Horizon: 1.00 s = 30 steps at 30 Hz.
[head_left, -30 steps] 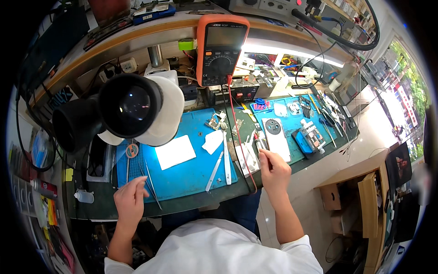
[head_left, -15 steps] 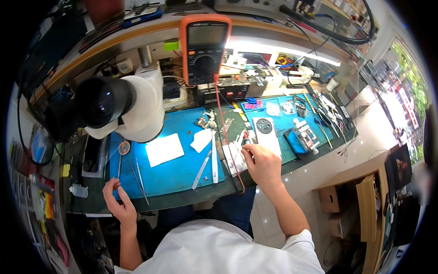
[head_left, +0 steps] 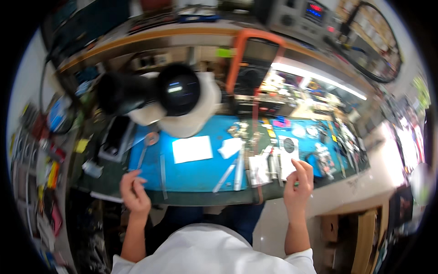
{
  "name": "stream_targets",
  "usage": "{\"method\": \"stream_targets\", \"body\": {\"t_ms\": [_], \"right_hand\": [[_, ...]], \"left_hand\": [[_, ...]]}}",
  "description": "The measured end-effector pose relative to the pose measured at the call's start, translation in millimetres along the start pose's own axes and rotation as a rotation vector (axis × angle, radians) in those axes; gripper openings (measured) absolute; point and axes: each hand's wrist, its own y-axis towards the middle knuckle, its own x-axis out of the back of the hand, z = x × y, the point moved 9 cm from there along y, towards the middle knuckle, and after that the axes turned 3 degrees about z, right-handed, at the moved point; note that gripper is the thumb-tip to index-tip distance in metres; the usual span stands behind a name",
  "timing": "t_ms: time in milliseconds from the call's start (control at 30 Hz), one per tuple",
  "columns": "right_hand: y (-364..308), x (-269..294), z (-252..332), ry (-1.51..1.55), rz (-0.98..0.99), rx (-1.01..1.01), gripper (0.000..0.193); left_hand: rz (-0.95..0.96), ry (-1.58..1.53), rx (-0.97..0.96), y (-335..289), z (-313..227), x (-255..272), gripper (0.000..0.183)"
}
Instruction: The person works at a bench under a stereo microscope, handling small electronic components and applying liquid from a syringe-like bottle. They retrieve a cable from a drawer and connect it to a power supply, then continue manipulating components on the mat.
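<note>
My left hand [head_left: 134, 192] hovers by the left front edge of the workbench, its fingers loosely bent and apart, with nothing visible in it. Closest to it are slim tweezers [head_left: 163, 177] on the blue mat [head_left: 182, 176]. Beyond the right front edge my right hand [head_left: 299, 185] is raised, fingers bent and slightly parted; I see nothing held, though motion blurs it. Just past its fingertips lies a white panel with a dark round part [head_left: 288, 145]. A white sheet [head_left: 192, 149] and a crumpled white tissue [head_left: 231, 147] rest mid-mat, near a light-handled tool [head_left: 239, 171].
A microscope [head_left: 200, 107] stands over the mat's back left. An orange multimeter [head_left: 237, 61] hangs behind, its red lead [head_left: 255, 114] running down to the bench. Pliers and hand tools [head_left: 346, 141] crowd the right end. A wooden cabinet [head_left: 365, 228] stands at lower right.
My view has shifted, so the bench appears farther right. My right hand has drawn back from the small items beside the white panel and turned upward. My left hand stays near the front edge.
</note>
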Motion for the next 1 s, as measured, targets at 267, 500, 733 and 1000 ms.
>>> {"method": "stream_targets", "body": {"t_ms": [267,500,733,1000], "right_hand": [[32,124,-74,-0.261,-0.215,-0.122,0.017],[121,166,-249,-0.446,-0.137,-0.190,0.028],[228,148,-402,-0.562,-0.007,-0.224,0.029],[380,113,-510,-0.694,-0.204,-0.145,0.035]], "left_hand": [[0.016,0.520,-0.194,11,-37,-2,0.054],[-0.100,0.329,-0.007,14,-8,1,0.053],[-0.117,0.701,-0.146,13,-19,3,0.049],[-0.046,0.803,-0.234,31,-67,-29,0.076]]}}
